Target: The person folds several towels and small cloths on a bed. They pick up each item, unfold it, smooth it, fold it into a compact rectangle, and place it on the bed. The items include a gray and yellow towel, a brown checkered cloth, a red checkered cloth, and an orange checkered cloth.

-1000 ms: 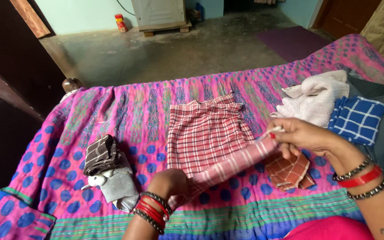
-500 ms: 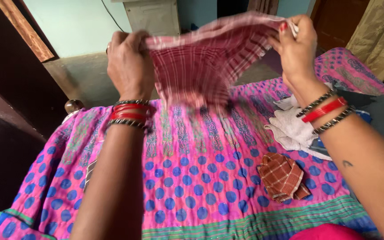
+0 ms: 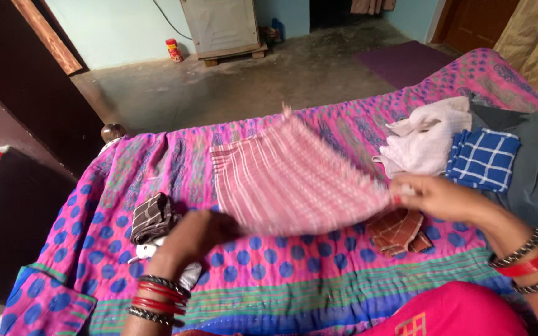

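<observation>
Pink checked cloth [image 3: 287, 180] stretched over bedspread [image 3: 281, 274], near corners pinched by left hand [image 3: 197, 233], right hand [image 3: 440, 198] fingers.

A bed [image 3: 269, 292] under a pink quilt with blue dots. On it lie a dark checked cloth [image 3: 152, 216], a folded brown cloth [image 3: 400, 231] and a heap of clothes [image 3: 481, 155]

A pink-and-white checked cotton cloth [image 3: 287, 180] is spread flat in mid-air, held low over a pink quilted bedspread with blue dots [image 3: 269, 261]. Its near edge is pinched at both corners, the left hand [image 3: 197, 233] gripping one, the right hand [image 3: 440, 196] the other. Its far edge tilts away, motion-blurred, one corner peaking upward.
</observation>
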